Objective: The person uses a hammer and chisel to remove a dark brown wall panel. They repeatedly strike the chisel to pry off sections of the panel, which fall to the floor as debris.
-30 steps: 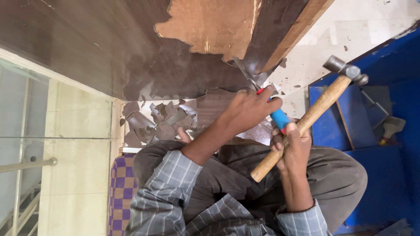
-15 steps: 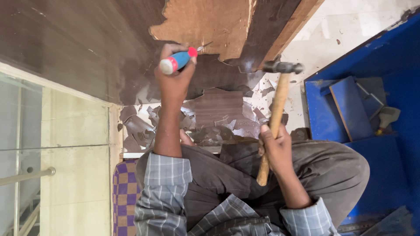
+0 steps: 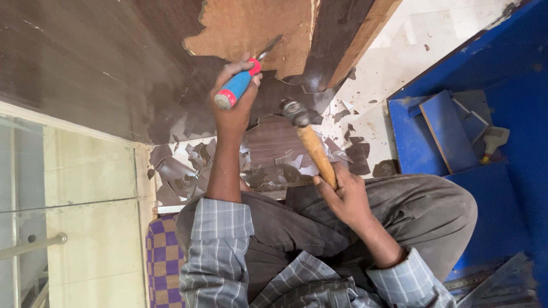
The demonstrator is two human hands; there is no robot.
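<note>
Broken pieces of dark veneer [image 3: 188, 171] are scattered on the pale floor [image 3: 422, 45] at about 7 o'clock from the chisel, between the dark panel and the person's knees. A blue box [image 3: 514, 85] is seen at 3 o'clock, with a blue board [image 3: 448, 134] and a small brush [image 3: 492, 141] lying in it. A checked purple cloth [image 3: 162, 262] is seen at 7 o'clock, beside a glass pane [image 3: 68, 171].

The dark panel [image 3: 85, 63] is stripped in part, so that a bare brown patch [image 3: 251, 31] is exposed at 12 o'clock.

The chisel [image 3: 242, 80], with a blue and red handle, is gripped in the closed left hand [image 3: 234, 97], its blade laid against the edge of the bare patch. The hammer [image 3: 308, 142] is held by its wooden handle in the closed right hand [image 3: 345, 197], its metal head raised just beside the chisel's butt, at 4 o'clock from it, not touching.
</note>
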